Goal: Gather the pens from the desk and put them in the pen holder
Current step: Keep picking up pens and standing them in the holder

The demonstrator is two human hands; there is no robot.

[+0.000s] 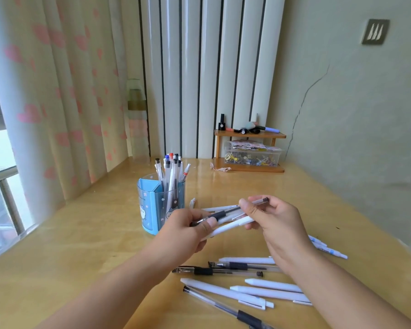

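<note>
Nearest the camera, a clear pen with a black grip [226, 307] lies slantwise on the wooden desk [81, 245], between the two forearms. Above it, both hands share a small bundle of pens [226, 219] held off the desk. The left hand [188, 230] curls its fingers round the tip end of the bundle, thumb pressed on top. The right hand [268, 218] pinches the other end between thumb and fingers. In the bundle a clear black-gripped pen and at least two white ones can be made out; the exact number is hard to tell.

Under the hands, loose pens [242, 276] lie scattered on the desk: three clear ones with black grips, counting the nearest, and four white ones. Two more white pens with blue marks [328, 249] show past the right wrist, partly hidden by it.

Just behind the left hand stands the blue pen holder [152, 205], divided into compartments, with roughly nine pens upright in the right-hand one. A single white pen [192, 202] lies close beside it.

Further back, against the wall, a small wooden shelf [249, 135] carries bottles on top and a clear box of small items [252, 154] below. A heart-print curtain [57, 103] hangs at the left.
</note>
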